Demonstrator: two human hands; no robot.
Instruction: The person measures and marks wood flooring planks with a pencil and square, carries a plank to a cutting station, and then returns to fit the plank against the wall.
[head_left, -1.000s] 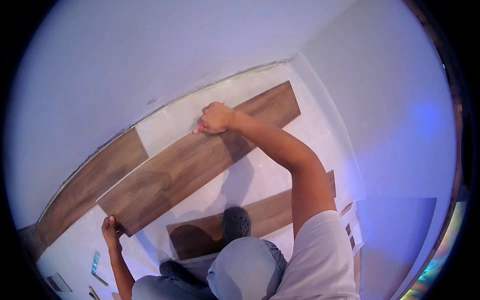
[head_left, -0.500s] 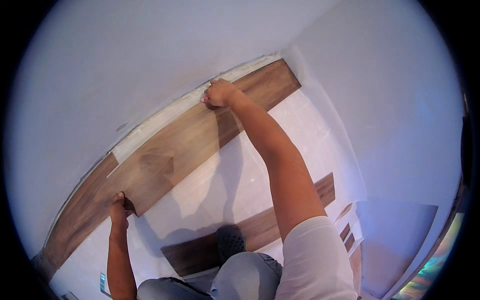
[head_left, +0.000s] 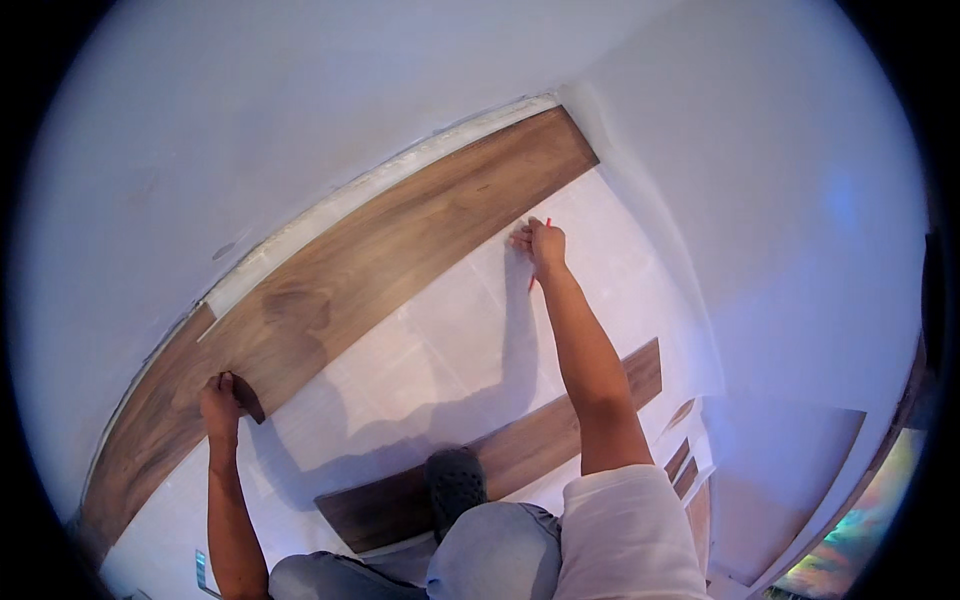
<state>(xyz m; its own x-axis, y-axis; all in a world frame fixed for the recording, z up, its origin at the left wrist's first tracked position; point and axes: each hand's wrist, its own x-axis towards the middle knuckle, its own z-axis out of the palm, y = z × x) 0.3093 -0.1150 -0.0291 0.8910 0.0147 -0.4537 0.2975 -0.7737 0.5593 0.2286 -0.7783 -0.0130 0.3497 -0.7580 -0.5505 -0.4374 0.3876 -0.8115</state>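
A long wood-look plank lies on the pale floor just short of the wall, with a narrow light strip between. My left hand pinches this plank at its near left end, where it meets another wood-look board laid along the wall. My right hand is just beyond the plank's lower edge, low over the pale floor, closed on a thin red pencil-like stick, with some fingers loosely bent. Shadows of my arms fall across plank and floor.
A loose plank lies behind my foot. Smaller cut pieces are at the lower right and a metal tool at the lower left. White walls meet at the upper right corner. A multicoloured surface shows at the far right.
The plank has moved up toward the wall and into the corner. My right hand has left its top and moved down and right, with the red stick. My left hand rose with the plank.
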